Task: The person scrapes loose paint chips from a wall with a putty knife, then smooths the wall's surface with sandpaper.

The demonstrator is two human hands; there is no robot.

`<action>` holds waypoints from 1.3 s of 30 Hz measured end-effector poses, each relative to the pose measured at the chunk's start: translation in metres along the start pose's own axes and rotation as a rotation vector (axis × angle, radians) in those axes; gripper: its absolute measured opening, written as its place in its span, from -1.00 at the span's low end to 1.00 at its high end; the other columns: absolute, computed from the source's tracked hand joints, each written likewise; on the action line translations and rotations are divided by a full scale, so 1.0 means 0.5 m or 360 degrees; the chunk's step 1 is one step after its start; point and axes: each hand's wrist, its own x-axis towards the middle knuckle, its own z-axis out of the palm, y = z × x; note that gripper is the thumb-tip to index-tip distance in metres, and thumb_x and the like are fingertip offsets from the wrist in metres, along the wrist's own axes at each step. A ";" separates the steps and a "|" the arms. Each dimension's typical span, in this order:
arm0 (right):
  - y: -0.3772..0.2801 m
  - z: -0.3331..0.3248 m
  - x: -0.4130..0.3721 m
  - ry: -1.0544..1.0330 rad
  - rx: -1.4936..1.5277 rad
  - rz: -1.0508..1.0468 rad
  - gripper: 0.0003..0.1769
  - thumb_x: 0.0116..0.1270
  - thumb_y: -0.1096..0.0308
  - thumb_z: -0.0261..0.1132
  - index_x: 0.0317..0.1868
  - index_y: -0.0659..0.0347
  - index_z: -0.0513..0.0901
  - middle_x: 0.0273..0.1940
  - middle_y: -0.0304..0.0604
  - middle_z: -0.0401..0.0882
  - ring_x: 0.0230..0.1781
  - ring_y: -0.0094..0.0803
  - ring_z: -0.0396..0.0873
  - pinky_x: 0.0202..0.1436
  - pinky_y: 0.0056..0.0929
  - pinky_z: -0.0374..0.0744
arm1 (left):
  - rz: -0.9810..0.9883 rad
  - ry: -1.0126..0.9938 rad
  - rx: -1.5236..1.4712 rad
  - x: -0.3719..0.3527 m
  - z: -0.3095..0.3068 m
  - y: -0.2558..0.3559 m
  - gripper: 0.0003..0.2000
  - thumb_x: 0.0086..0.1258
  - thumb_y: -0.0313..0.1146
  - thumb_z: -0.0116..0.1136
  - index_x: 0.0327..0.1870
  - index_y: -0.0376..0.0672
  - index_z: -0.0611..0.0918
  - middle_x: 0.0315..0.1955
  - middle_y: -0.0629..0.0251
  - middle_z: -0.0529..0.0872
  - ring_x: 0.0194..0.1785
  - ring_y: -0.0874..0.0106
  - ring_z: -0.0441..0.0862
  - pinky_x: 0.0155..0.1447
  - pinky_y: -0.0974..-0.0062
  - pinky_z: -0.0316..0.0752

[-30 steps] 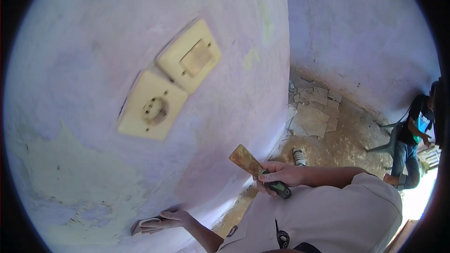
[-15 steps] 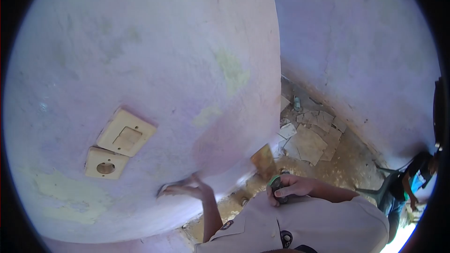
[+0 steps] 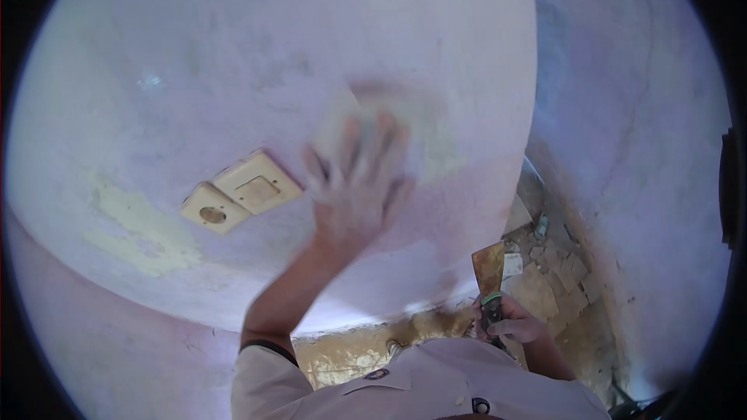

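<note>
My left hand (image 3: 360, 179) is raised against the pale purple wall (image 3: 257, 47) with its fingers spread, smeared by motion. A pale patch with a dark edge shows at the fingertips; I cannot tell whether a sheet lies under them. Down in front of my shirt, my right hand (image 3: 513, 322) is wrapped round the handle of a putty knife (image 3: 489, 267), its wide rusty blade pointing up. Left of my left hand, a light switch (image 3: 261, 185) and a wall socket (image 3: 212, 210) sit side by side, both yellowed.
Peeled yellowish patches (image 3: 140, 225) mark the wall beneath the socket. On the dirty floor (image 3: 591, 342) at the right lie broken flat pieces (image 3: 556, 276) and a small pale green object (image 3: 541, 225). A second wall (image 3: 622, 93) rises at the right.
My left hand has swung up from low on the wall to beside the switch. The putty knife's blade now points up. My view has shifted, and the seated person at right has left it.
</note>
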 end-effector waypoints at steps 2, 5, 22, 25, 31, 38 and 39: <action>-0.011 -0.007 0.006 -0.0062 -0.0046 -0.0020 -0.41 0.21 0.58 0.23 0.27 0.25 0.32 -0.17 -0.18 0.46 -0.22 -0.34 0.56 -0.17 -0.35 0.51 | -0.0196 0.0213 0.0053 0.114 -0.093 -0.059 -0.24 0.33 0.26 0.01 0.48 0.03 0.26 0.51 0.18 0.08 0.55 -0.08 -0.14 0.41 -0.42 -0.43; -0.030 -0.004 0.026 -0.0095 -0.0197 0.0023 -0.34 0.23 0.54 0.25 0.34 0.26 0.26 -0.14 -0.18 0.46 -0.19 -0.47 0.52 -0.11 -0.43 0.50 | -0.0364 0.0638 0.0089 0.208 -0.119 -0.102 -0.21 0.31 0.27 0.01 0.48 0.01 0.24 0.52 0.13 0.05 0.56 -0.07 -0.20 0.40 -0.44 -0.42; -0.261 -0.094 -0.086 0.0878 -0.1106 -0.0758 -0.39 0.06 0.55 0.47 0.12 0.25 0.41 -0.16 -0.18 0.54 -0.22 -0.43 0.58 -0.19 -0.50 0.57 | -0.1264 -0.0423 -0.0505 -0.525 0.156 0.163 -0.21 0.41 0.05 0.05 0.44 -0.41 0.13 0.43 -0.31 0.01 0.52 -0.26 -0.30 0.42 -0.37 -0.45; -0.291 -0.054 -0.040 0.0865 -0.1002 -0.1133 -0.42 0.17 0.38 0.44 0.14 0.21 0.34 -0.19 -0.19 0.46 -0.32 -0.43 0.54 -0.29 -0.49 0.55 | -0.1426 -0.0144 -0.0479 -0.526 0.133 0.082 -0.18 0.45 0.03 -0.01 0.47 -0.45 -0.01 0.45 -0.38 -0.15 0.53 -0.25 -0.34 0.44 -0.31 -0.44; -0.424 0.135 0.103 0.0281 -0.0924 -0.1630 -0.45 0.30 0.14 0.37 0.10 0.10 0.24 -0.37 -0.30 0.28 -0.48 -0.51 0.32 -0.38 -0.52 0.38 | -0.1601 0.0388 -0.0663 -0.399 0.065 0.021 -0.18 0.46 0.05 -0.03 0.51 -0.34 -0.07 0.49 -0.27 -0.25 0.55 -0.15 -0.40 0.47 -0.21 -0.43; -0.548 0.282 0.223 -0.0612 -0.0747 -0.2327 -0.78 0.50 0.23 0.12 -0.26 0.08 0.29 -0.57 -0.36 0.24 -0.59 -0.56 0.17 -0.45 -0.48 0.24 | -0.1656 0.0422 -0.0678 -0.364 0.059 0.028 -0.19 0.47 0.08 -0.08 0.52 -0.25 -0.08 0.51 -0.19 -0.26 0.57 -0.08 -0.42 0.48 -0.18 -0.47; -0.559 0.299 0.235 -0.0734 -0.0686 -0.2347 -0.78 0.52 0.18 0.06 -0.25 0.08 0.30 -0.58 -0.36 0.24 -0.61 -0.56 0.16 -0.45 -0.48 0.24 | -0.1656 0.0416 -0.0649 -0.366 0.067 0.028 -0.20 0.48 0.06 -0.08 0.52 -0.25 -0.09 0.51 -0.16 -0.26 0.57 -0.06 -0.42 0.48 -0.17 -0.48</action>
